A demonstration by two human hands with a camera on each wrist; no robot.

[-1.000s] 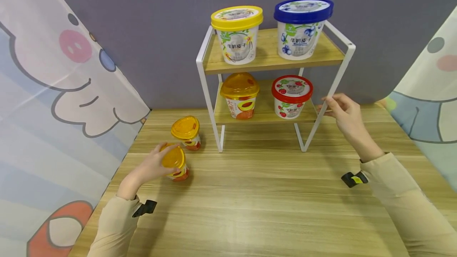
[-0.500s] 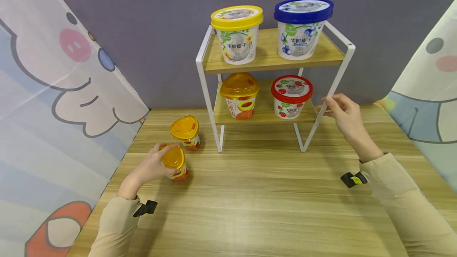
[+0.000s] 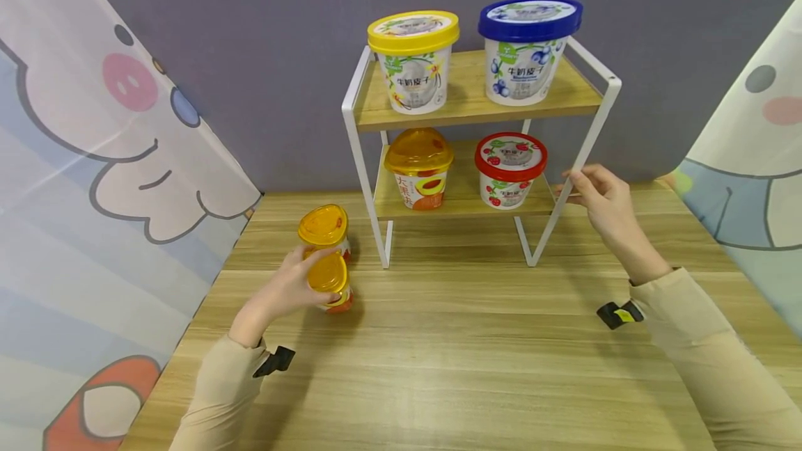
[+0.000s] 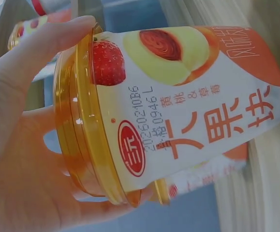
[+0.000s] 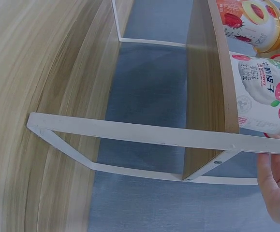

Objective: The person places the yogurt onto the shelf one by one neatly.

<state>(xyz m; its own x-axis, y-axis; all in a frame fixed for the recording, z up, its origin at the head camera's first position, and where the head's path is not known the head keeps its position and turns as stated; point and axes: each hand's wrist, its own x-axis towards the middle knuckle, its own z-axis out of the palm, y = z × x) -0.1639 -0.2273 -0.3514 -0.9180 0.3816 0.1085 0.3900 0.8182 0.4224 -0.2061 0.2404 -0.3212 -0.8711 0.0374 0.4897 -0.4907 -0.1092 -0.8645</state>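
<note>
My left hand point(image 3: 289, 287) grips a yogurt cup point(image 4: 193, 96) by its amber plastic lid, thumb on one side and fingers on the other. The cup's label shows a peach and a strawberry; whether its base touches the table I cannot tell. Just behind it stands a second amber-lidded cup point(image 3: 322, 225), partly hidden. At the right, my right hand point(image 3: 603, 202) pinches the white front leg of a two-tier shelf rack point(image 3: 466, 117). In the right wrist view the fingers point(image 5: 265, 169) lie at the white frame, near a red-lidded tub point(image 5: 263, 92).
On the rack's upper shelf stand a yellow-lidded tub point(image 3: 413, 65) and a blue-lidded tub point(image 3: 526, 54). The lower shelf bears an amber-lidded cup point(image 3: 420, 169) beside the red-lidded tub. Cartoon-print curtains point(image 3: 163, 159) flank the wooden table point(image 3: 451, 353); a grey wall rises behind.
The left hand has moved to the right with the yogurt cup and slightly away from me, now in front of the second cup. The right hand keeps its hold on the rack.
</note>
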